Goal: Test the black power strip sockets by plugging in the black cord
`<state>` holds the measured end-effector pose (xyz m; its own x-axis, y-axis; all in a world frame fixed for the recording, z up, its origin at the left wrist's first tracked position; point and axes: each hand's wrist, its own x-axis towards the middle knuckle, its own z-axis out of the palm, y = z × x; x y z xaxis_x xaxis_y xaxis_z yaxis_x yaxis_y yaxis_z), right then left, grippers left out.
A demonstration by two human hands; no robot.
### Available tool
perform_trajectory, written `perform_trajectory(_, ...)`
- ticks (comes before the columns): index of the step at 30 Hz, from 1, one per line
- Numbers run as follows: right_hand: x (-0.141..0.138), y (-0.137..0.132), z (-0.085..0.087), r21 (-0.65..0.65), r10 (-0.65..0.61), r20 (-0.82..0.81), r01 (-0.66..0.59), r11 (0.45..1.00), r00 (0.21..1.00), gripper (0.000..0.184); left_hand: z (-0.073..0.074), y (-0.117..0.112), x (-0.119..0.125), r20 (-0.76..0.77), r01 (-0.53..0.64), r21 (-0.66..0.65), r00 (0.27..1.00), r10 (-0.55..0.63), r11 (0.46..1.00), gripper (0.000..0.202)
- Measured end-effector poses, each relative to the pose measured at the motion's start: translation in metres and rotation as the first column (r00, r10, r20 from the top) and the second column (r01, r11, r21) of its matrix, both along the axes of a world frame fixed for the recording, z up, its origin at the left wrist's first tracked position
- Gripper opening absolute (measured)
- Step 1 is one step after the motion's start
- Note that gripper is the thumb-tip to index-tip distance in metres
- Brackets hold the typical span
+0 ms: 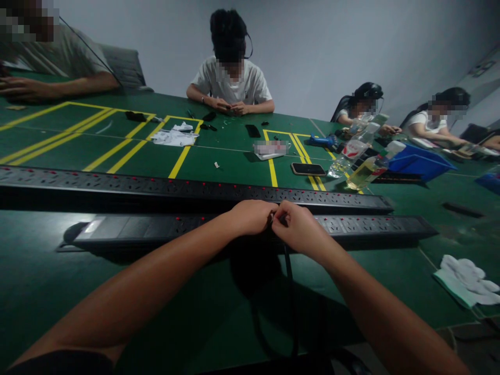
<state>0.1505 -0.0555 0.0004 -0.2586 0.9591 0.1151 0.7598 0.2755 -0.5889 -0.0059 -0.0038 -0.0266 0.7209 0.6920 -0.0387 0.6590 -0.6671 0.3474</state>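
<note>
My left hand (250,217) and my right hand (300,229) meet above the near black power strip (156,229). Both are closed, fingertips pinched together around a small dark item that I cannot make out. A thin black cable (289,291) hangs down from between them toward me. A second, longer power strip (156,185) with red lights runs across the green table (58,271) just behind.
A white cloth glove (469,278) lies at the right. A phone (308,169), plastic bottles (353,151), a blue tray (420,161) and white papers (174,136) lie farther back. Several other people sit along the far and left edges, hands on the table.
</note>
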Motion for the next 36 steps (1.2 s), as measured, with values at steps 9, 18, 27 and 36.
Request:
perform_trajectory(9, -0.006, 0.003, -0.001, 0.003, 0.006, 0.021, -0.006, 1.000, 1.000, 0.010, -0.002, 0.001, 0.000, 0.020, 0.031, -0.009, 0.999, -0.031, 0.999, 0.026)
perform_trajectory(18, 0.009, -0.003, -0.014, -0.094, 0.026, -0.330, -0.060, 0.994, 0.944, 0.020, 0.003, 0.010, -0.009, 0.180, 0.109, -0.219, 0.981, -0.070, 0.970, 0.031)
perform_trajectory(27, 0.032, 0.006, -0.020, -0.184, -0.021, -0.651, -0.130, 0.974, 0.758, 0.007, 0.003, 0.011, -0.008, 0.177, 0.136, -0.273, 0.980, -0.089, 0.952, 0.040)
perform_trajectory(36, 0.047, -0.006, -0.014, 0.081, 0.209, 0.465, -0.277, 0.957, 0.860, 0.071, 0.003, 0.010, -0.006, 0.179, 0.154, -0.252, 0.978, -0.111, 0.955, 0.038)
